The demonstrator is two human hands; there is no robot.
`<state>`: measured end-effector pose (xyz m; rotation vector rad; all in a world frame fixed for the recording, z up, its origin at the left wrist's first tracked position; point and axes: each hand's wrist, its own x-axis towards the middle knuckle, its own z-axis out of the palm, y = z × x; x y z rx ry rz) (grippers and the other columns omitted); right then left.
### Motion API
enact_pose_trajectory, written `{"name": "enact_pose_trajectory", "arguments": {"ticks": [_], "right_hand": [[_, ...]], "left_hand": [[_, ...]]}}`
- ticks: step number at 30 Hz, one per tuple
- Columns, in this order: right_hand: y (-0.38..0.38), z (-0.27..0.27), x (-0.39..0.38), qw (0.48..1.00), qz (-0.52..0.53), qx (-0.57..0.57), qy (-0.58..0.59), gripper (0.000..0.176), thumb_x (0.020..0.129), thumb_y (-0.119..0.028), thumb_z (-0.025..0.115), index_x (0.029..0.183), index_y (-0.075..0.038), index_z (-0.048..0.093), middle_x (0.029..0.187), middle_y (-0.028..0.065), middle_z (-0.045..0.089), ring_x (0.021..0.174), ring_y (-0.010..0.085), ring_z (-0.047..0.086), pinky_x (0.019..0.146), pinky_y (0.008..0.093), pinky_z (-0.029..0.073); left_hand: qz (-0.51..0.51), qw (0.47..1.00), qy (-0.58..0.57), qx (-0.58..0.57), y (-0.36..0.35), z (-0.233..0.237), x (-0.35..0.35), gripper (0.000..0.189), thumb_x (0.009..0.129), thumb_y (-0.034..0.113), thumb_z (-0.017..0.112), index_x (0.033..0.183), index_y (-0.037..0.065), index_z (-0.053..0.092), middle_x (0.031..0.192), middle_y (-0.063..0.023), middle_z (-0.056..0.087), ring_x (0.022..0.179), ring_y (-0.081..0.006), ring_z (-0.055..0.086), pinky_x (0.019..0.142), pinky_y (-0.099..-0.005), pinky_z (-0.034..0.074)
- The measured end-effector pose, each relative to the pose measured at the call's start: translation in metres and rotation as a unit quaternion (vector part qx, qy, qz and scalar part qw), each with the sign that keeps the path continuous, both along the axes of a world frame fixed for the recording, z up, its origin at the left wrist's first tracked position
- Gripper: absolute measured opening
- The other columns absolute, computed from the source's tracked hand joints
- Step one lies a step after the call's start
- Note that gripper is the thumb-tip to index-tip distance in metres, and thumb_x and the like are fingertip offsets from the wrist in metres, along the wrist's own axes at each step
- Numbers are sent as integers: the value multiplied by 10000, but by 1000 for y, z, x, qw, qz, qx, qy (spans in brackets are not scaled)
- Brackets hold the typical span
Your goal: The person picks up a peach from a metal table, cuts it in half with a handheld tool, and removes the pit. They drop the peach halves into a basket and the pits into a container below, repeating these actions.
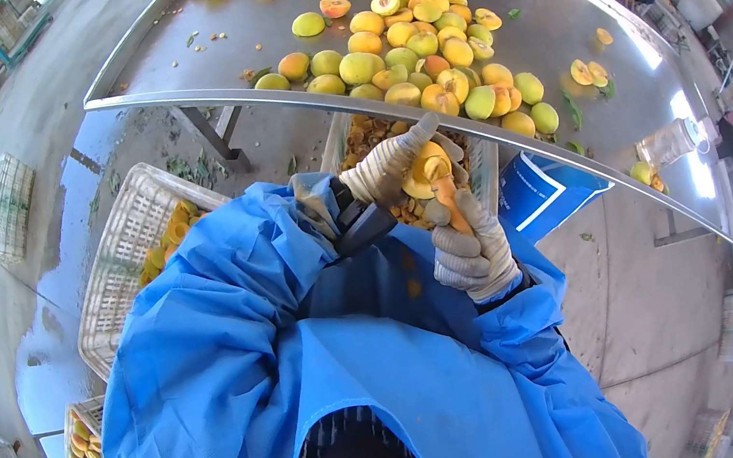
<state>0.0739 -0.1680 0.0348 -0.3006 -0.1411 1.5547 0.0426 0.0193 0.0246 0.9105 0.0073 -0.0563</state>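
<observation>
steel table edge (pixel 305 100) near fruit (pixel 422 174) in left hand (pixel 383 167); floor (pixel 642 318) rightward

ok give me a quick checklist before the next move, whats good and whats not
1. Fruit held: ok, the left hand has a cut peach.
2. Tool gripped: ok, the right hand is closed around an orange tool.
3. Tool tip away from the left hand's fingers: cannot tell, the tip isn't clearly visible at the peach.
4. Gloves on: ok, both hands are covered.
5. Crate under the work: ok, it sits below the hands with fruit scraps inside.
6. Fruit back from the front edge of the table: not ok, several peaches lie right along it.
</observation>
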Motion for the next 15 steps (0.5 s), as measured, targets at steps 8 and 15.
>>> {"name": "enact_pose_trajectory", "arguments": {"ticks": [8,15], "right_hand": [[-26,11,32,672,-201,-257,-665,457,940,-469,564,1123,-51,555,618,109,547,479,246,544,448,362,436],[-51,-10,37,302,-51,-370,-877,558,914,-350,570,1402,-106,448,751,256,639,706,434,632,631,528,482]], "left_hand": [[171,961,-52,212,34,-41,12,476,974,461,546,1115,17,647,1075,-21,647,949,-122,577,888,-269,460],[175,694,92,692,100,39,-93,269,942,281,602,1077,53,652,871,-192,657,838,-302,651,769,-379,499]]}}
